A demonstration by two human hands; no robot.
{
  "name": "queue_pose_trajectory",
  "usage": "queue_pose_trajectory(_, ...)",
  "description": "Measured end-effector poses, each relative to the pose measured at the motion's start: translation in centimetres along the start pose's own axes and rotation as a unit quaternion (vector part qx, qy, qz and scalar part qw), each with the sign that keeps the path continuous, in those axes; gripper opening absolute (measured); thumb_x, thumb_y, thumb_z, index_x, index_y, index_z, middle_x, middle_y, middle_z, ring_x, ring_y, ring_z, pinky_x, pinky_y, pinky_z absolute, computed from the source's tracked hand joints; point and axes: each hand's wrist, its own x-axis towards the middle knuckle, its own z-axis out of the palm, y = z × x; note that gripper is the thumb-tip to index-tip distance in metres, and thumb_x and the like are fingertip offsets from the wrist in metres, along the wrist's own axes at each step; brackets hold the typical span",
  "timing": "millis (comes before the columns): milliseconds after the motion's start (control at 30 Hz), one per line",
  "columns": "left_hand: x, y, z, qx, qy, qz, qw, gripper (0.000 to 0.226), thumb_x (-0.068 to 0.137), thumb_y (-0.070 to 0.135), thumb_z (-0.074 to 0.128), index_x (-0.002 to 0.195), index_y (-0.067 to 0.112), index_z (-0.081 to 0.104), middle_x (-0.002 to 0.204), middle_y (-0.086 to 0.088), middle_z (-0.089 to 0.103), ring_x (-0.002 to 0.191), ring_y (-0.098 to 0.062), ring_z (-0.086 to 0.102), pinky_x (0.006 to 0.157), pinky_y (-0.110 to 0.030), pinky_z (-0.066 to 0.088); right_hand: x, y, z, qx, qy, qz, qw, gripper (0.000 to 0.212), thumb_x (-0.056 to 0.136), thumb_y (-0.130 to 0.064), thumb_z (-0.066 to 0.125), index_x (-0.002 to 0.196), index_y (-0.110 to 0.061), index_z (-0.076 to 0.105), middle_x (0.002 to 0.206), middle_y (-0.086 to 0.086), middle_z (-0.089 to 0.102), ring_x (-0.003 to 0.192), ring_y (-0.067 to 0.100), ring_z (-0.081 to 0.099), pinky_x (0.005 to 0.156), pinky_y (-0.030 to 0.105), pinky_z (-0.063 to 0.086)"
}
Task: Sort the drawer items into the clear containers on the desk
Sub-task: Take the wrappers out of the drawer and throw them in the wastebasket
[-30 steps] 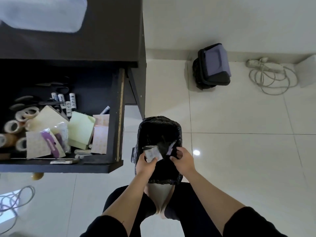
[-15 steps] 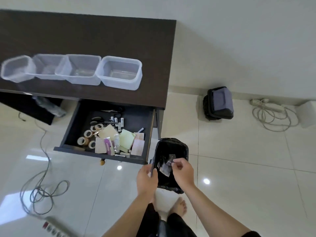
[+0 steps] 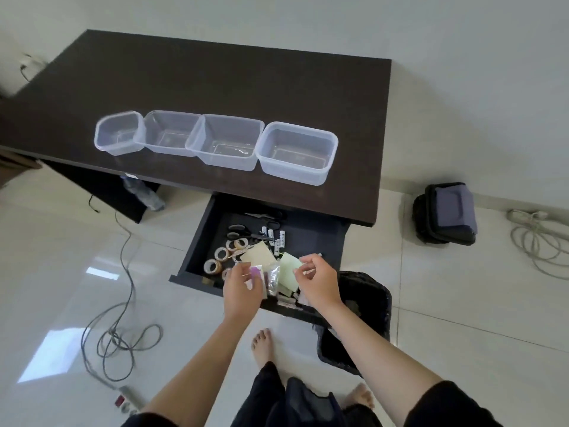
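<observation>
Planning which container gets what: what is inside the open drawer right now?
In the drawer: tape rolls, scissors, markers, paper pads, small packets. The left hand and right hand cover the front items.

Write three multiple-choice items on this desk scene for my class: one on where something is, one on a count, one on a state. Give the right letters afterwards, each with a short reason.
1. Where does the black bin stand?
A. On the desk
B. On the floor to the right of the open drawer
C. Inside the drawer

2. How many clear containers stand on the desk?
A. Two
B. Four
C. Six

3. What state is the drawer in?
A. Pulled open, with items inside
B. Shut
C. Taken out and laid on the desk

Answers:
1 B: the bin sits on the tiles beside the drawer's right end, behind the right hand.
2 B: four containers stand in one row along the desk's near side.
3 A: the drawer juts out from under the desk, with tape rolls, scissors and note pads in it, and the left hand over it.
</observation>
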Motion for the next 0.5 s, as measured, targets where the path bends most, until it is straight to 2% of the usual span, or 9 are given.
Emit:
queue_pose_trajectory(133,6.3,-2.3,-2.6,0.090,-0.076,-0.025,0.993,0.045,0.087,0.022,0.062,0.129,0.014,0.050,0.129,-0.007,0.053,0.115,-0.020,0.055,0.098,-0.034,0.047,1.9,-0.1,4.8,-0.094,-0.059,0.048,0.993,0.039,0.082,-0.027,0.070,0.117,-0.023,0.055,0.105,-0.003,0.057,0.085,0.014,0.060,0.077,0.025,0.048)
queue_pose_trajectory(233,9.0,-2.7,-3.6,0.149,-0.156,0.003,0.976,0.052,0.085,0.021,0.064,0.134,0.016,0.047,0.130,-0.007,0.052,0.113,-0.019,0.054,0.095,-0.026,0.043,2.7,0.1,7.1,-0.129,-0.082,0.092,0.984,0.060,0.077,-0.029,0.073,0.131,-0.029,0.045,0.121,0.002,0.045,0.105,0.021,0.055,0.091,0.032,0.047)
queue_pose_trajectory(367,11.9,-3.3,-3.9,0.220,-0.264,0.050,0.938,0.060,0.083,0.017,0.067,0.138,0.021,0.044,0.143,-0.006,0.038,0.123,-0.020,0.047,0.092,-0.017,0.033,4.0,0.6,9.4,-0.233,-0.111,0.121,0.959,0.086,0.067,-0.035,0.080,0.138,-0.039,0.032,0.122,0.006,0.033,0.109,0.028,0.051,0.098,0.036,0.046)
queue_pose_trajectory(433,12.9,-3.8,-3.8,0.232,-0.296,0.041,0.925,0.062,0.081,0.016,0.068,0.138,0.024,0.045,0.146,-0.005,0.030,0.126,-0.020,0.044,0.098,-0.019,0.032,4.4,0.8,10.2,-0.296,-0.111,0.125,0.941,0.082,0.067,-0.034,0.079,0.136,-0.038,0.034,0.120,0.004,0.029,0.105,0.028,0.051,0.093,0.036,0.048)
queue_pose_trajectory(500,13.6,-4.3,-3.5,0.229,-0.300,0.026,0.926,0.060,0.079,0.014,0.070,0.134,0.027,0.047,0.143,-0.005,0.029,0.120,-0.022,0.049,0.102,-0.024,0.036,4.8,0.9,10.8,-0.330,-0.095,0.120,0.931,0.065,0.069,-0.034,0.078,0.124,-0.033,0.043,0.117,0.003,0.029,0.099,0.026,0.054,0.086,0.036,0.051)
